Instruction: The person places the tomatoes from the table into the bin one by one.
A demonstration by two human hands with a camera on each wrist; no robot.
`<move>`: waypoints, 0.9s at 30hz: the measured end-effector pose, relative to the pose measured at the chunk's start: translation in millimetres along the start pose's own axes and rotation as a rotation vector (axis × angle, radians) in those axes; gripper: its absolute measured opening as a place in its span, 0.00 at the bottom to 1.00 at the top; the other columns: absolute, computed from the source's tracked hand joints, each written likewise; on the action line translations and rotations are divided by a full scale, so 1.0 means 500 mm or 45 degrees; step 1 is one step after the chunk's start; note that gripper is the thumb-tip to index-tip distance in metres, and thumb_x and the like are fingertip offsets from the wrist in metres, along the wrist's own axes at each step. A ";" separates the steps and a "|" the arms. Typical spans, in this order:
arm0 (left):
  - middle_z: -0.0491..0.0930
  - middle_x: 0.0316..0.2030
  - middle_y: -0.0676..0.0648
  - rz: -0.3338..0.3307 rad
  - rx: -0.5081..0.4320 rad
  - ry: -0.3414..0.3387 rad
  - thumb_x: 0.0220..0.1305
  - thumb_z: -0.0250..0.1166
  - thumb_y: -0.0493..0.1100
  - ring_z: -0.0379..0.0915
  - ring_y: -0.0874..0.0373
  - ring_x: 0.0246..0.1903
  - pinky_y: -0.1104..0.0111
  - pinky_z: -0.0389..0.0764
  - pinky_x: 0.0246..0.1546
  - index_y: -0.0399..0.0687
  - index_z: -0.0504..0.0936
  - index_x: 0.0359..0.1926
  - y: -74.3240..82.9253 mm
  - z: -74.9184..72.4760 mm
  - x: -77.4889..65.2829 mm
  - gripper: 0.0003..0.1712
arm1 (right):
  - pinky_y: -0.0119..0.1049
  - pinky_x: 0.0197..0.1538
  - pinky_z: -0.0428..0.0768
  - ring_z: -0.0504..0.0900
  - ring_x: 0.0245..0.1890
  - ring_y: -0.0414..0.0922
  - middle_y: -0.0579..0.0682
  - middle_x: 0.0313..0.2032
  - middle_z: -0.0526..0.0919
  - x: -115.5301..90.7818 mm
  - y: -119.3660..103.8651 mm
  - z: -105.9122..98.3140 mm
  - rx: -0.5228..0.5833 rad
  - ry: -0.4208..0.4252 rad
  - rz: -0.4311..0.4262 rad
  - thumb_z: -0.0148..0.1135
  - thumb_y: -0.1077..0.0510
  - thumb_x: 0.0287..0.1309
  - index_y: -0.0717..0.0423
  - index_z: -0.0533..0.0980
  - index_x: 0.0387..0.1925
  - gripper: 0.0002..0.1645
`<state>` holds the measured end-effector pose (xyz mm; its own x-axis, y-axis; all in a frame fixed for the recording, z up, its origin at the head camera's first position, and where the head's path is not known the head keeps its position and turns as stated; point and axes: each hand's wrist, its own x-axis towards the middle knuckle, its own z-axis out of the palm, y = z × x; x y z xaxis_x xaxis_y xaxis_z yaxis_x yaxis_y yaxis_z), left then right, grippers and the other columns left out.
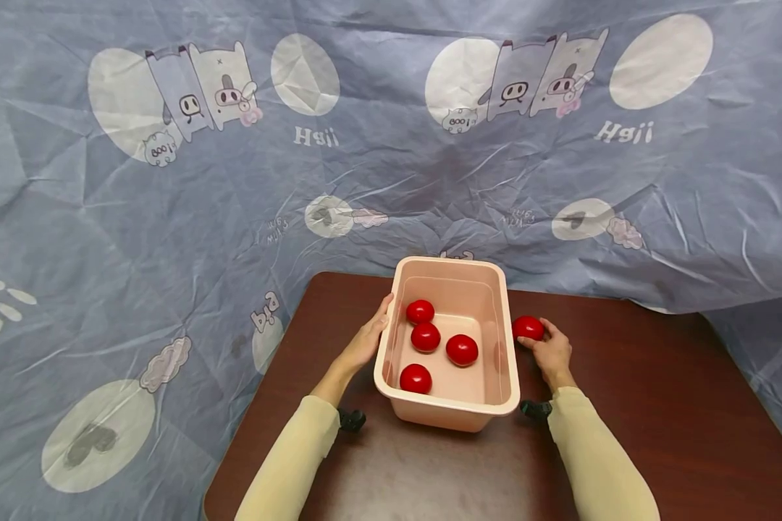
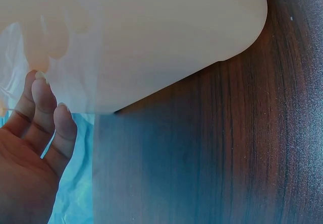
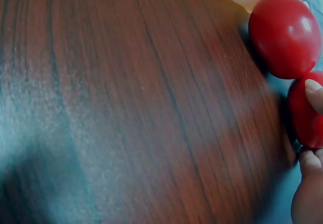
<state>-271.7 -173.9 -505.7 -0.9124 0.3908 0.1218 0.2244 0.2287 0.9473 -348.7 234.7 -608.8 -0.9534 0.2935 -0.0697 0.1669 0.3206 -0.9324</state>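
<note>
A pale pink plastic tub (image 1: 446, 416) stands on the table with several glossy red balls (image 1: 462, 350) inside. My left hand (image 1: 368, 340) lies along the tub's left outer wall. In the left wrist view, its nearly straight fingers (image 2: 64, 120) touch that wall (image 2: 151, 42). Right of the tub, my right hand (image 1: 552, 354) holds a red ball (image 1: 528, 328) between thumb and fingers, low at the table. The right wrist view shows this gripped ball (image 3: 303, 115) touching a second red ball (image 3: 285, 36) close to the tub. That second ball cannot be told apart in the head view.
The dark brown wooden table (image 1: 658, 405) extends to the right and toward me. Behind it and to the left hangs a blue-grey printed sheet (image 1: 391, 174). Dark wrist devices (image 1: 352, 420) sit at both sleeve cuffs.
</note>
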 end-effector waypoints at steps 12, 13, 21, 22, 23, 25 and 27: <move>0.43 0.78 0.49 -0.019 0.012 0.004 0.79 0.35 0.46 0.43 0.54 0.75 0.54 0.49 0.74 0.54 0.41 0.78 0.002 0.002 -0.002 0.31 | 0.47 0.69 0.65 0.68 0.68 0.55 0.61 0.69 0.66 -0.009 -0.011 -0.017 0.221 0.020 0.062 0.73 0.62 0.50 0.54 0.61 0.72 0.49; 0.43 0.78 0.49 -0.020 0.005 0.002 0.79 0.35 0.46 0.42 0.53 0.75 0.54 0.49 0.74 0.53 0.40 0.78 0.001 0.003 -0.001 0.31 | 0.47 0.69 0.65 0.68 0.68 0.55 0.61 0.69 0.66 -0.010 -0.014 -0.022 0.210 0.010 0.057 0.73 0.62 0.50 0.54 0.60 0.72 0.49; 0.40 0.78 0.49 0.018 -0.051 0.006 0.79 0.35 0.44 0.38 0.53 0.76 0.54 0.44 0.75 0.50 0.40 0.78 -0.003 0.004 0.002 0.31 | 0.27 0.58 0.74 0.70 0.67 0.53 0.60 0.69 0.66 -0.011 -0.055 -0.053 0.227 -0.098 -0.047 0.73 0.60 0.51 0.56 0.60 0.72 0.49; 0.40 0.78 0.49 0.020 -0.049 0.006 0.79 0.35 0.44 0.38 0.54 0.76 0.54 0.44 0.75 0.50 0.40 0.78 -0.003 0.004 0.003 0.31 | 0.24 0.54 0.76 0.71 0.65 0.52 0.60 0.69 0.67 -0.010 -0.060 -0.056 0.230 -0.110 -0.067 0.74 0.60 0.50 0.56 0.61 0.72 0.49; 0.40 0.78 0.49 0.021 -0.049 0.004 0.79 0.35 0.44 0.38 0.53 0.76 0.54 0.44 0.75 0.50 0.40 0.78 -0.003 0.004 0.003 0.31 | 0.21 0.51 0.76 0.73 0.64 0.50 0.61 0.69 0.67 -0.009 -0.065 -0.058 0.244 -0.124 -0.081 0.74 0.60 0.50 0.56 0.61 0.71 0.49; 0.40 0.78 0.49 0.017 -0.051 0.003 0.79 0.35 0.44 0.38 0.53 0.76 0.54 0.44 0.75 0.50 0.40 0.78 -0.003 0.004 0.003 0.31 | 0.18 0.47 0.77 0.76 0.60 0.46 0.62 0.69 0.66 -0.009 -0.074 -0.064 0.248 -0.152 -0.108 0.75 0.59 0.49 0.56 0.62 0.71 0.49; 0.40 0.78 0.49 0.010 -0.045 0.004 0.79 0.35 0.44 0.38 0.53 0.76 0.53 0.44 0.75 0.50 0.40 0.78 -0.002 0.004 0.003 0.31 | 0.17 0.45 0.77 0.78 0.56 0.40 0.64 0.68 0.67 -0.009 -0.083 -0.068 0.248 -0.173 -0.129 0.76 0.57 0.48 0.56 0.63 0.71 0.49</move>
<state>-272.7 -171.8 -507.3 -0.9118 0.3895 0.1301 0.2194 0.1942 0.9561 -342.8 250.8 -557.7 -0.9900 0.1409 -0.0068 0.0294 0.1588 -0.9869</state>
